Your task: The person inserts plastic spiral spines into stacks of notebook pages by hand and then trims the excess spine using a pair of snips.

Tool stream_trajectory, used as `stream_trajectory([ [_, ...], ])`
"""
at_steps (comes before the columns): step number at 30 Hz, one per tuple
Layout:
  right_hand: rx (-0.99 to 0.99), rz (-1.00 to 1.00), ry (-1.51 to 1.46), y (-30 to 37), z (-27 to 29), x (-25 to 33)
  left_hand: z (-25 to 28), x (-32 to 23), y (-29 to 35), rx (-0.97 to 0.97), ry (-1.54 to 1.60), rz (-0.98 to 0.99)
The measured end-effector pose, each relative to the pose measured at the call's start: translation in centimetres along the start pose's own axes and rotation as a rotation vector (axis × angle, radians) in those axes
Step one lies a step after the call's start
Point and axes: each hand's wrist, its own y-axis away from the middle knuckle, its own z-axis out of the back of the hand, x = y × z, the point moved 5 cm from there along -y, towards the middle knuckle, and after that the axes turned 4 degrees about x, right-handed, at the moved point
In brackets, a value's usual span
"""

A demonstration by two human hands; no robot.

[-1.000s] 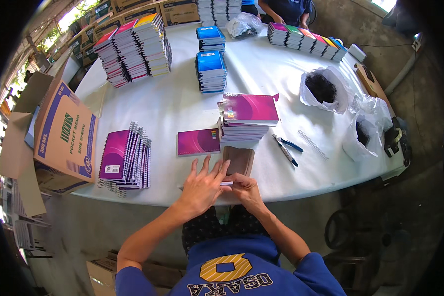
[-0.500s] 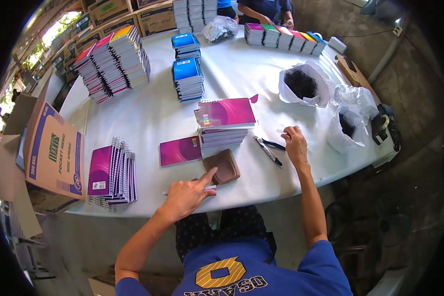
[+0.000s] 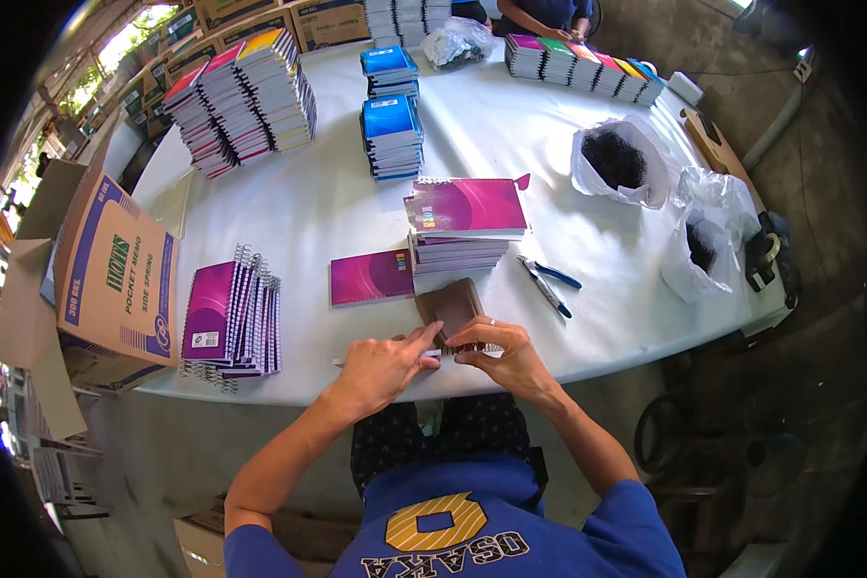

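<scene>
My left hand (image 3: 380,371) is closed on a thin white-edged pad (image 3: 432,354), mostly hidden under the palm and fingers. Close beside it, my right hand (image 3: 512,362) pinches a small spiral wire coil (image 3: 464,348) at the pad's right end. Both hands are at the near edge of a brown, shallow block (image 3: 453,306). Beyond the block stands a stack of purple notebooks (image 3: 467,207), with one purple cover (image 3: 371,277) lying flat to its left. A pair of pliers (image 3: 557,274) and a dark-tipped pen-like tool (image 3: 547,294) lie to the right.
Coil-bound purple notebooks (image 3: 231,313) are piled at left, beside an open carton (image 3: 116,279). Blue (image 3: 392,135) and multicoloured notebook stacks (image 3: 246,106) stand farther back. Bags of black coils (image 3: 618,164) sit at right. Another person (image 3: 544,17) is across the table (image 3: 299,226).
My right hand has come left from beside the pliers to meet my left hand, bringing the coil to the pad. My left hand keeps its hold, and the view has shifted slightly.
</scene>
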Motion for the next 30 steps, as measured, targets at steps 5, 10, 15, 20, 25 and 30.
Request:
stream_trajectory([
  [5,0.051,0.07,0.114,-0.3,0.0,-0.2,0.3,-0.2,-0.1,0.039,-0.003,0.008],
  [10,0.292,-0.053,0.322,-0.1,-0.4,0.2,0.3,-0.2,-0.1,0.066,-0.034,0.034],
  [15,0.217,0.069,0.52,0.3,-0.1,2.3,1.0,-1.5,0.1,-0.165,-0.006,-0.13],
  [20,0.305,-0.068,0.601,-0.1,-0.7,2.8,0.2,-1.2,0.2,0.027,-0.052,-0.062],
  [25,0.426,0.126,0.502,-2.7,1.6,-1.4,-0.8,-1.8,0.5,0.257,-0.251,-0.116],
  [30,0.437,0.276,0.782,-5.4,2.7,-2.3,0.4,-0.2,1.1,0.001,-0.098,-0.035],
])
